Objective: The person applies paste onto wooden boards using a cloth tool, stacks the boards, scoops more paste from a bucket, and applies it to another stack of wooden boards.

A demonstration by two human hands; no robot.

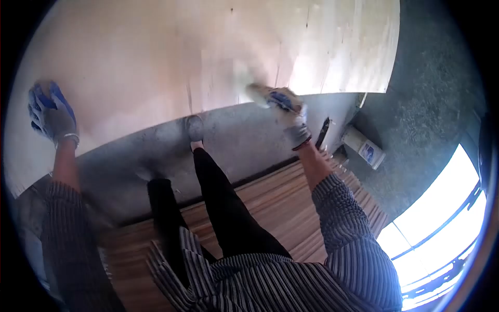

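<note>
A large pale wood sheet (140,67) with dark cracks and grain lines spans the upper part of the view. My left hand (53,112), in a white and blue work glove, lies on its left part with the fingers stretched out. Near the front edge on the right, my right hand (287,106) wears a similar glove. Its fingers are closed round a pale, flat-looking object (255,93) that points left over the sheet. Motion smears this object, so its kind does not show.
Behind my legs lies a stack of thin wood sheets (275,192). A white bucket (364,148) with a blue label lies on its side on the grey floor (431,104) at the right. Near it is a dark, narrow object (324,131). Bright light enters at lower right.
</note>
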